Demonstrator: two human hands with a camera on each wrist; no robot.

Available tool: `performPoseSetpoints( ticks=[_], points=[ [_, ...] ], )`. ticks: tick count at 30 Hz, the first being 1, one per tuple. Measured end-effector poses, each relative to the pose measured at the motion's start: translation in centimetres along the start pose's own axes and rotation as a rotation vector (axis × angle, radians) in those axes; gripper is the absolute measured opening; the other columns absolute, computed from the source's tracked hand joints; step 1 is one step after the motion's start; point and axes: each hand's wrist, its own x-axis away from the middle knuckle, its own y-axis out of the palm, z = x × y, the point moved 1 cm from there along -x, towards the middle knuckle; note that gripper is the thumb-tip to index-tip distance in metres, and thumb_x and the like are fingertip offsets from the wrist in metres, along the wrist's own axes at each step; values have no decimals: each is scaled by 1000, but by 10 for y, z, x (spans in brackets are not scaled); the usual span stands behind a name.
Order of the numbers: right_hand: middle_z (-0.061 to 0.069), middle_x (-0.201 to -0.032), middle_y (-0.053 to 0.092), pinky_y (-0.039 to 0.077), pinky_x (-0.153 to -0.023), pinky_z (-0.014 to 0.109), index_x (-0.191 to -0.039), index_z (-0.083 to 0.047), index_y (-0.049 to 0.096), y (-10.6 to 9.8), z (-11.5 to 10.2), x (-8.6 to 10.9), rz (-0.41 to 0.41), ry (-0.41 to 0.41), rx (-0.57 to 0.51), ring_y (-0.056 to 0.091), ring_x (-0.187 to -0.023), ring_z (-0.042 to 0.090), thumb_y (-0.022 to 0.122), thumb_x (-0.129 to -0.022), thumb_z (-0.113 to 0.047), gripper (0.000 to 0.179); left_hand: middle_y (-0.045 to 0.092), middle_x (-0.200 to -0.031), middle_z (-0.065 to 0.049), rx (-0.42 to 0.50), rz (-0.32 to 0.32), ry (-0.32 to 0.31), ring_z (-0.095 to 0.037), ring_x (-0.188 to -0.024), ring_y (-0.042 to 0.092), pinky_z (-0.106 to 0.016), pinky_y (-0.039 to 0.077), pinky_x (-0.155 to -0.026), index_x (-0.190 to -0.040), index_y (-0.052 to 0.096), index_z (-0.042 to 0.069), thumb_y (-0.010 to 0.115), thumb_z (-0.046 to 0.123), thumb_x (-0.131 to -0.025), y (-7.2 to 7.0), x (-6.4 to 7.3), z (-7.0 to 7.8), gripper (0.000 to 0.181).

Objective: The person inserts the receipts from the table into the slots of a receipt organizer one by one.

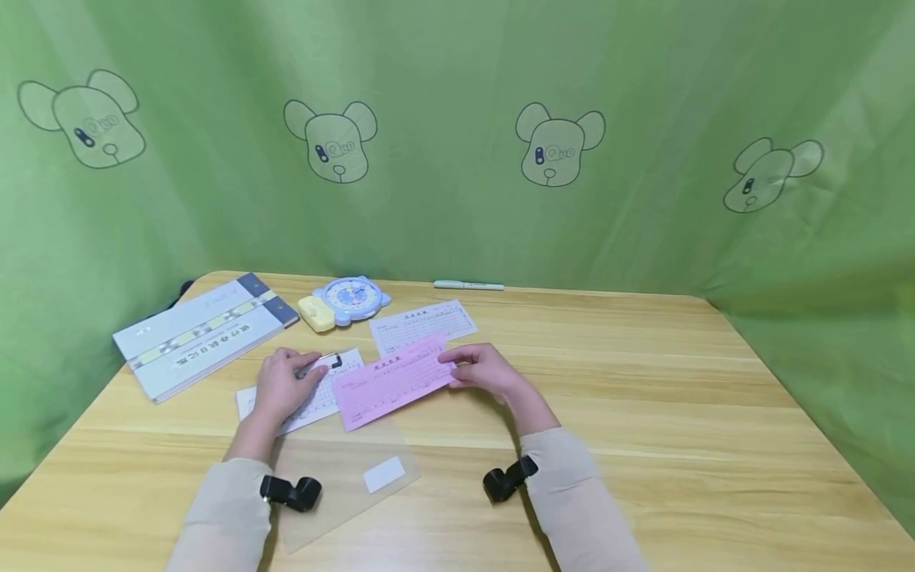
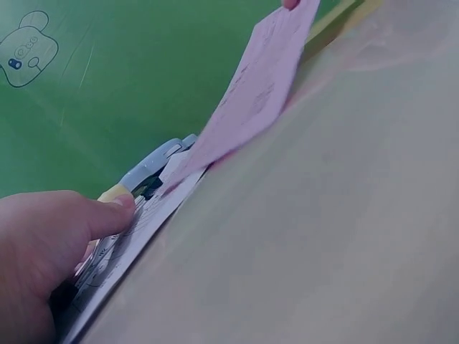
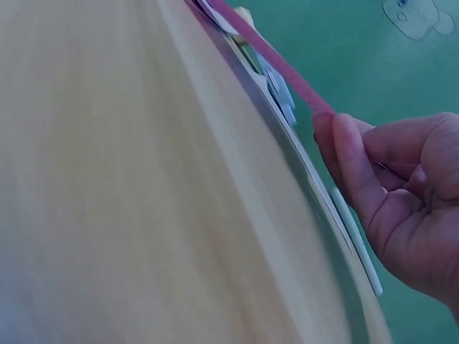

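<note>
My right hand [image 1: 486, 369] pinches the right end of a pink printed slip [image 1: 393, 381] between thumb and fingers. In the right wrist view the slip [image 3: 287, 72] shows nearly edge-on, raised at the pinched end. Its left end overlaps white printed slips [image 1: 314, 405], which lie at a slant. On those slips is my left hand [image 1: 282, 385], its thumb and fingers curled at their upper edge beside a small black clip [image 1: 336, 361]. The left wrist view shows the thumb [image 2: 115, 215] on top of the white slips; the fingers beneath are mostly hidden.
Another white slip [image 1: 411, 324] lies behind the pink one. A translucent folder [image 1: 322, 500] with a white label is in front. Farther back are a grey-blue album [image 1: 207, 334], a blue toy clock [image 1: 350, 298], a pale yellow block [image 1: 316, 314] and a pen [image 1: 468, 285].
</note>
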Motion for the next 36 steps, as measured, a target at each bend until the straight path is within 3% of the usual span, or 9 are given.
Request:
performPoseSetpoints(
  ticks=[10,17,28,36],
  points=[
    [16,-87,57,48,-62,30,-103,7,58,35,-1,-6,-83,-20,76,60,-65,21,51,-78,12,27,45,-101,-17,-28,-15,1,-29,-88,38,-40,31,-71,-114,56,4,56,26,-83,-1,1,2,39],
    [16,-81,58,48,-60,30,-102,7,58,57,-2,-9,-123,-9,36,61,-65,23,52,-78,13,26,46,-98,-18,-91,-6,38,-31,-88,40,-42,32,-72,-112,57,3,57,26,-82,-2,1,4,38],
    [16,-79,58,48,-60,29,-100,7,59,91,1,-16,-118,35,-78,61,-65,25,52,-78,13,25,47,-97,-19,-104,31,57,-31,-85,41,-42,32,-71,-110,58,2,58,25,-81,-1,1,3,37],
    [15,-82,58,48,-60,28,-99,7,60,103,3,-19,-93,52,-90,61,-64,24,52,-78,12,23,47,-98,-20,-97,22,53,-32,-86,41,-43,32,-72,-110,58,2,58,25,-81,-1,0,4,38]
  ],
)
